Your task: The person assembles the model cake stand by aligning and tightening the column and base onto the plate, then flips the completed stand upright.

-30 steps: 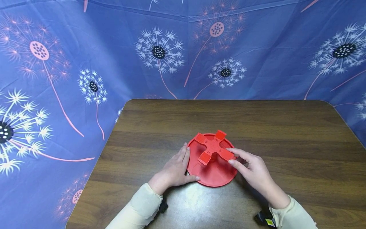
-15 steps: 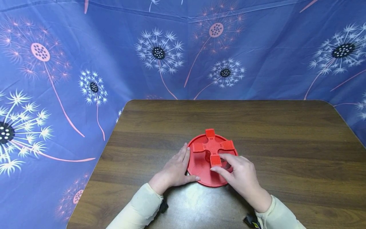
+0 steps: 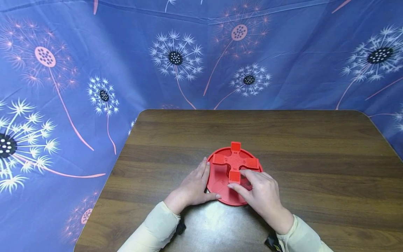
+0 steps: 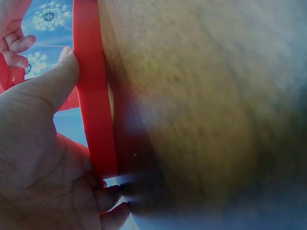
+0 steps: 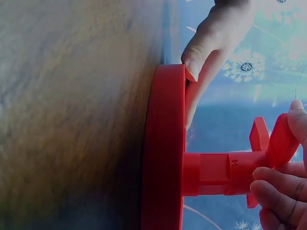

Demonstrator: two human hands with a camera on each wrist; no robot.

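A red round base (image 3: 217, 180) with a raised rim lies on the table, and a short red post (image 5: 213, 172) rises from its middle. On the post sits a red four-armed cross-shaped handle (image 3: 234, 161) with small numbers on its arms. My left hand (image 3: 193, 185) holds the base at its left side, fingers along the edge and thumb over the near rim, as the left wrist view also shows. With thumb and index finger my right hand (image 3: 264, 192) pinches the handle's near arm. Its other fingers (image 5: 276, 184) are curled near the post in the right wrist view.
The brown wood-grain table (image 3: 315, 147) extends behind and to both sides of the base. A blue cloth (image 3: 283, 52) with a dandelion print hangs behind the table and on its left.
The cross-shaped handle has turned clockwise as seen from above. My right hand has moved left and slightly nearer with the arm it pinches. My left hand and the base have stayed put.
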